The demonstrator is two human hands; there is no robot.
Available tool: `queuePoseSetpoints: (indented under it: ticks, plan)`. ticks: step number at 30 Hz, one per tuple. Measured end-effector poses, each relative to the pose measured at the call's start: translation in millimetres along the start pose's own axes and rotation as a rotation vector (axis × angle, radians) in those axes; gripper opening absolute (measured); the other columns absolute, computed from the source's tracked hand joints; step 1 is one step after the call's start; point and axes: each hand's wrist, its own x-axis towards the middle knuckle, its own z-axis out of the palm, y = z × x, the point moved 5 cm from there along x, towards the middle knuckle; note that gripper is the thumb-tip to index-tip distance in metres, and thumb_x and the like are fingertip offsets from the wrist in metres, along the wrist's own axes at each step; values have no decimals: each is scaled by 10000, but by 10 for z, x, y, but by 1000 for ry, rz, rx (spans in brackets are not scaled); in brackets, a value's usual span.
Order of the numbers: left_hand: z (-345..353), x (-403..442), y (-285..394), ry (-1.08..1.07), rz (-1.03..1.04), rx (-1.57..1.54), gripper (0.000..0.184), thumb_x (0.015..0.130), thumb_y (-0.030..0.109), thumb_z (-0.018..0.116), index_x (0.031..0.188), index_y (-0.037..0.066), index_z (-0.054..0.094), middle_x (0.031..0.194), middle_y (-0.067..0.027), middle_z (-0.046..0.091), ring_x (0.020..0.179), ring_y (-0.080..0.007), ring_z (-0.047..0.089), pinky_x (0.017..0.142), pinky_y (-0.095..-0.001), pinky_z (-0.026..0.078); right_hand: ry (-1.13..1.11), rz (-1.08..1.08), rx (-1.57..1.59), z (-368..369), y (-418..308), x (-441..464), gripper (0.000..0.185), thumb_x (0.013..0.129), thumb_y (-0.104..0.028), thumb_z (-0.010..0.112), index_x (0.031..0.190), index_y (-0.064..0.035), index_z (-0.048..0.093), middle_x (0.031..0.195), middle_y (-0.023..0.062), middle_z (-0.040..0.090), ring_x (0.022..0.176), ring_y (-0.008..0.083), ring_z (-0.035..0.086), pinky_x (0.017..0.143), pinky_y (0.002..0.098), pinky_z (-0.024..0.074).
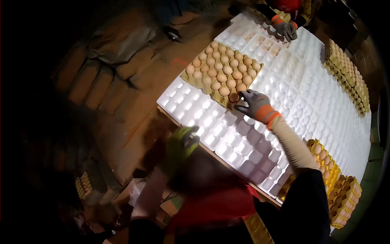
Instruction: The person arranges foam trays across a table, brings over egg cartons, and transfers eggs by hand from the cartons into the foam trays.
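My right hand [255, 105], in a grey glove with an orange cuff, reaches to the near corner of a pulp egg tray [214, 92]. Its thumb and forefinger curl round a dark brown egg [234, 97] at that corner. Rows of lighter brown eggs [221, 77] fill the tray, which lies on a white moulded surface [185, 97] with many hollows. Off the table's near edge, my left hand [180, 143] wears a yellow-green glove. Motion smears its fingers, so whether it holds anything is unclear.
Across the table, another person's gloved hands [287, 31] are close together. Stacked egg trays [349, 77] stand along the right side. More trays, yellow [325, 160] and brown [344, 199], are near my right elbow. Filled sacks [91, 83] lie on the floor to the left.
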Motion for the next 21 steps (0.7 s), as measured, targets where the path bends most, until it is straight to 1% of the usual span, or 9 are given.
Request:
queuePoseSetpoints:
  ticks: [2,6,8,9,10,13,17,18,21]
  plan:
    - [226,316,-441,-69,-232,-336,390,829,47,778,1208,61,685,1184,-96,695,1040,-270,664,911,-370,538,0,160,-141,225,-273,242,547,877,-507,703,1229,-111,565,1159,102,640,1067,270,664,867,423,540]
    - [422,1045,-897,-27,-70,-181,396,834,101,784,1219,79,690,1152,-106,695,999,-320,643,898,-402,526,83,400,-10,419,-196,307,560,828,-413,775,1247,-105,567,1159,93,632,1043,268,663,830,400,551]
    - [476,1303,-1212,-33,-91,-199,402,842,125,783,1228,76,680,1174,-122,683,1028,-335,636,921,-407,514,200,414,121,465,-135,260,557,819,-394,784,1241,-95,578,1132,92,638,1046,277,663,840,402,554]
    - [441,1458,-1356,-67,-153,-282,418,852,148,783,1243,65,663,1189,-147,672,1065,-352,627,949,-427,498,250,415,115,440,-127,239,537,824,-376,792,1228,-75,605,1086,99,651,959,274,687,803,391,562]
    - [568,1516,-1643,12,-138,-262,432,869,172,776,1263,54,644,1198,-164,663,1088,-359,625,946,-440,500,265,445,105,407,-107,219,537,824,-376,792,1228,-75,605,1086,99,651,959,274,687,803,391,562]
    - [1058,1864,-2466,83,-203,-244,416,859,257,748,1226,83,658,1169,-163,665,1094,-417,600,909,-491,504,628,797,675,458,273,26,467,902,-360,758,1216,-36,637,953,118,713,768,256,702,697,365,559]
    - [1784,2310,-2938,-270,-505,-320,412,856,366,738,1148,82,680,1078,-160,693,1015,-388,643,852,-480,518,501,930,856,782,448,344,515,955,-404,706,1268,-3,627,983,179,745,865,273,714,752,374,541]
    - [1855,2323,-2964,-294,-528,-334,417,855,393,736,1129,82,685,1056,-159,700,995,-381,653,838,-477,521,601,973,930,860,463,433,496,950,-444,696,1218,-30,649,980,192,745,910,325,715,785,406,532]
    - [1992,2392,-3019,-346,-572,-382,451,853,475,728,1071,81,702,988,-156,721,936,-359,685,796,-469,532,656,1074,719,787,388,671,515,931,-504,689,1167,-47,651,993,204,743,944,376,708,811,446,528]
